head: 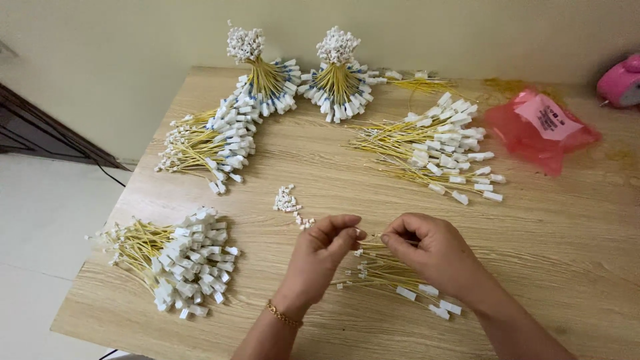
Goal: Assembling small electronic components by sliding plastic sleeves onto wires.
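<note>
My left hand (321,257) and my right hand (430,250) meet above a small pile of yellow wires with white connectors (393,277) near the table's front edge. The left fingertips pinch a small white piece. The right fingertips pinch the end of a thin yellow wire. The two pinches almost touch. A little heap of loose white caps (288,200) lies just beyond my left hand. A gold bracelet sits on my left wrist.
Bundles of yellow wires with white plugs lie around the wooden table (553,233): front left (177,260), left (213,143), two upright at the back (263,73) (337,70), and a loose spread at right (433,147). A red plastic bag (540,127) and a pink object (621,81) sit far right.
</note>
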